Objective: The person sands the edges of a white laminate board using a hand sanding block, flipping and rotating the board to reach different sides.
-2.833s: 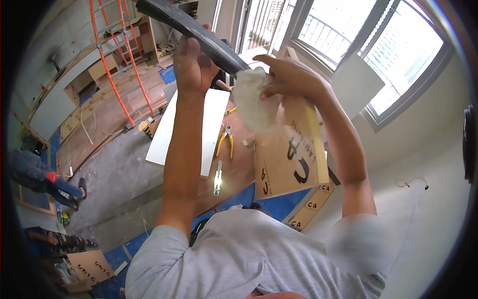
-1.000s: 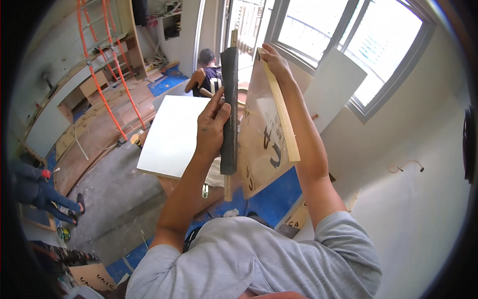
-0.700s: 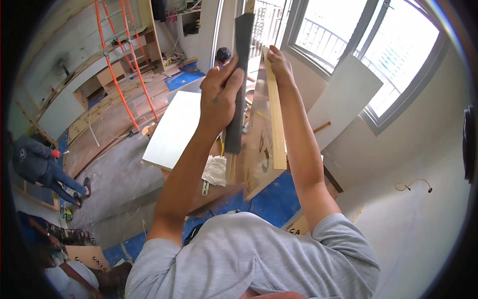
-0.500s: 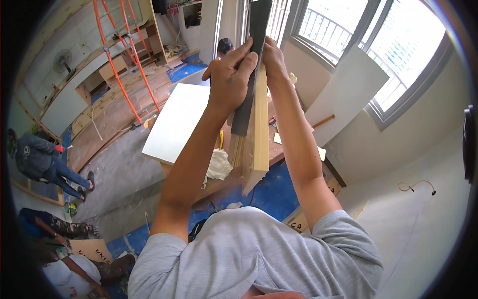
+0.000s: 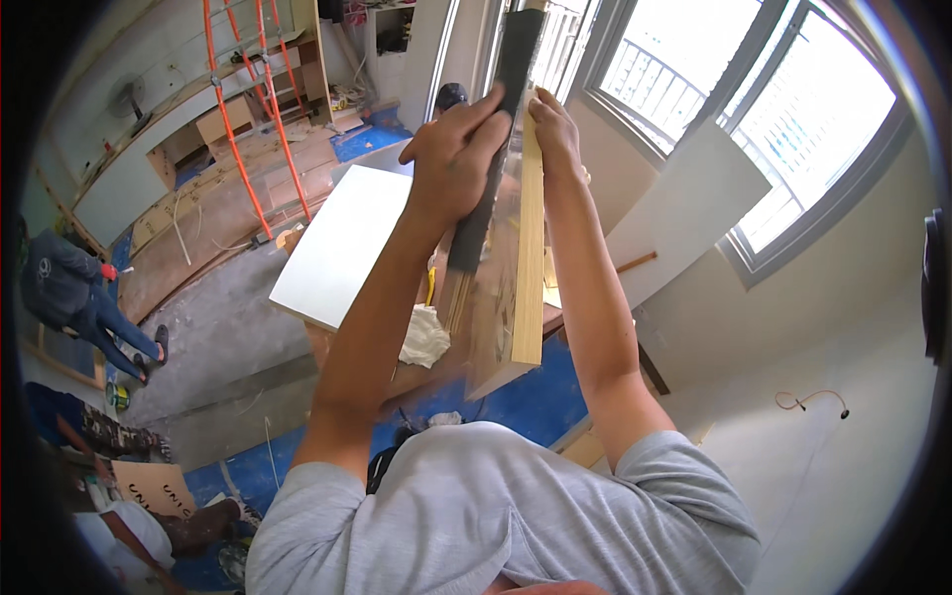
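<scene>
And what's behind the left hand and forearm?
A co-worker's head shows just above the left hand, the body mostly covered. Left of the forearm a white board shows, right of it a crumpled white cloth. Whatever lies straight behind the forearm is hidden.

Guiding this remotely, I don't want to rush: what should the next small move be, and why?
Probably hold the board steady with the right hand while the left hand eases the near end of the dark strip toward the board's pale edge. The left grips the strip, the right holds the board's far end, and strip and edge slant apart toward their near ends.
</scene>
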{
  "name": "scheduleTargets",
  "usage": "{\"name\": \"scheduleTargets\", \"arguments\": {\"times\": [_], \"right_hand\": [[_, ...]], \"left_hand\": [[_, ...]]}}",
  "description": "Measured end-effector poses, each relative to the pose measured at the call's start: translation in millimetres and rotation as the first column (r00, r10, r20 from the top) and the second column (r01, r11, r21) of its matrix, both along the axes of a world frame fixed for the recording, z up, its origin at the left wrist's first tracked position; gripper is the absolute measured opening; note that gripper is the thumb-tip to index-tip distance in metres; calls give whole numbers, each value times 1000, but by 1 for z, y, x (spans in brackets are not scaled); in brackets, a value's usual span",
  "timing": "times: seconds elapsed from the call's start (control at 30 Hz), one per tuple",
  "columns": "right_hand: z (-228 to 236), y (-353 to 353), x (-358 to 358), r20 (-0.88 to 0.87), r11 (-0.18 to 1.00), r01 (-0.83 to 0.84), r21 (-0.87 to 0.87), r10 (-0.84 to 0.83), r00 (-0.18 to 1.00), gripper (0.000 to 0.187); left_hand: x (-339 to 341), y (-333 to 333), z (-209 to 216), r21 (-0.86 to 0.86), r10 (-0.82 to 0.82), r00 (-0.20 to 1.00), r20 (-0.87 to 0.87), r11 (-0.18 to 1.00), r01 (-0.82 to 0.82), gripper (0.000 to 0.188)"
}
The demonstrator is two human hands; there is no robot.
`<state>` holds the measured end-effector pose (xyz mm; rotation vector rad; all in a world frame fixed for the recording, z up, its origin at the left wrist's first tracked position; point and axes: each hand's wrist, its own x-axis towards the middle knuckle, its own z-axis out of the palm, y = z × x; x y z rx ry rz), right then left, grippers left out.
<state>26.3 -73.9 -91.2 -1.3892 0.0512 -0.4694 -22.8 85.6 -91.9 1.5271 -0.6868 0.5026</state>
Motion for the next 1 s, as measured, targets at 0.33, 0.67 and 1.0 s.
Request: {"name": "scheduleTargets", "arguments": {"times": [0.33, 0.67, 1.0], "right_hand": [[1, 3, -10, 33, 990, -102, 95, 99, 995, 46], [3, 17, -9, -13, 997, -54, 53, 55, 998, 62], [5, 3, -9, -46, 998, -45, 42, 47, 998, 66]], "left_hand": [[-11, 11, -54, 72, 24, 1000, -15, 997, -23, 42], [55, -11, -25, 175, 76, 992, 100, 980, -93, 42], [79, -16, 8, -46, -67, 995, -69, 997, 64, 43]]}}
